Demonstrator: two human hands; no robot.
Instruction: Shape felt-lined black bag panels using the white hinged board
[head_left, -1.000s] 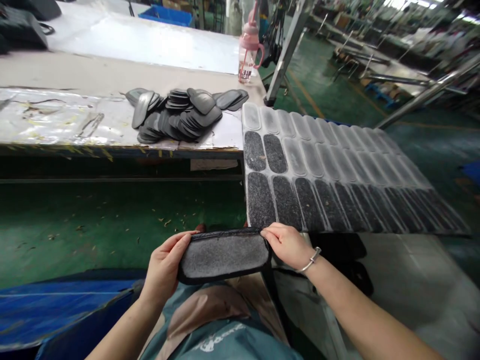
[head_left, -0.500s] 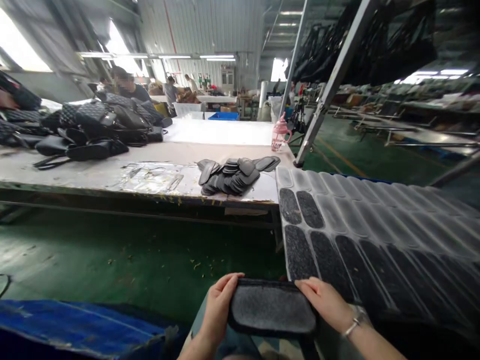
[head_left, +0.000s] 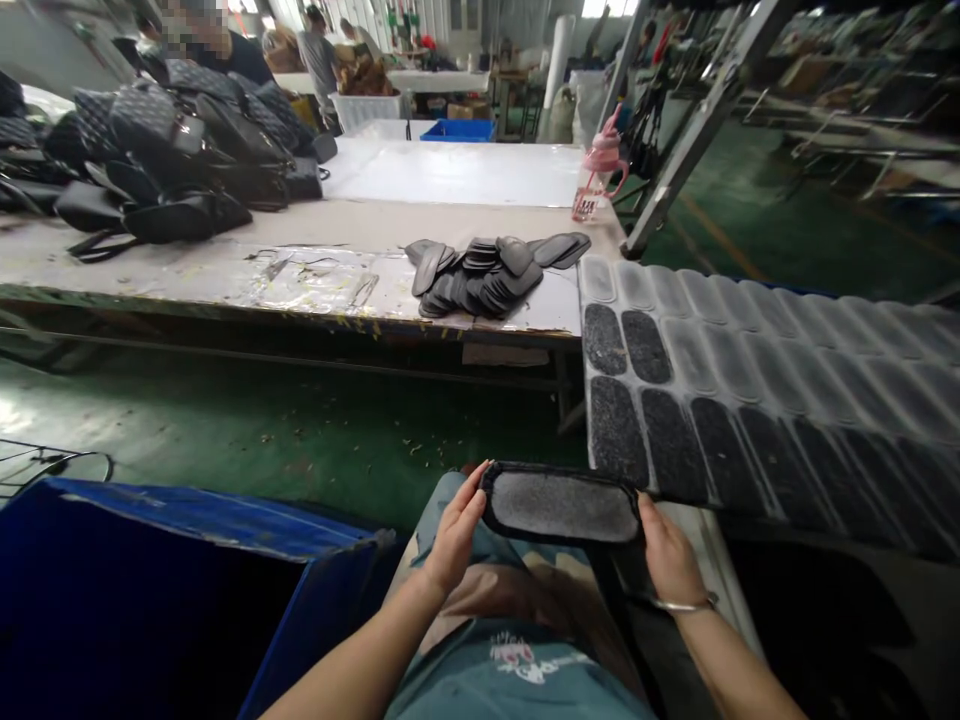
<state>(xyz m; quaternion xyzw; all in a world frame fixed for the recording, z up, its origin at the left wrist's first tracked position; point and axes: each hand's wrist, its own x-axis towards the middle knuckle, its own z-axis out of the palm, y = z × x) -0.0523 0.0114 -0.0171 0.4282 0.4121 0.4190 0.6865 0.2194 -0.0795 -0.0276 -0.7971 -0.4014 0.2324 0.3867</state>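
Between my two hands, above my lap, is a dark oblong bag panel (head_left: 564, 505) with rounded ends, a grey middle and a black rim. My left hand (head_left: 456, 530) grips its left end, fingers along the edge. At the right end, my right hand (head_left: 667, 545) closes on the rim, a bracelet at the wrist. Just beyond, on the right, a board (head_left: 656, 480) carries rows of similar oblong pieces; the near ones are dark, the farther ones look whitish. The panel's underside is hidden.
A pile of thin grey-black pieces (head_left: 480, 280) lies on the long worktable (head_left: 300, 230). Black bags (head_left: 187, 150) are heaped at its left. A pink bottle (head_left: 600, 165) stands by a metal post (head_left: 697, 130). Low on the left is a blue bin (head_left: 217, 530). A co-worker (head_left: 217, 45) is behind the bags.
The view has tipped downward, so the table and bin sit higher in the picture. The panel, still in both hands, appears flatter, with my hands at its ends.
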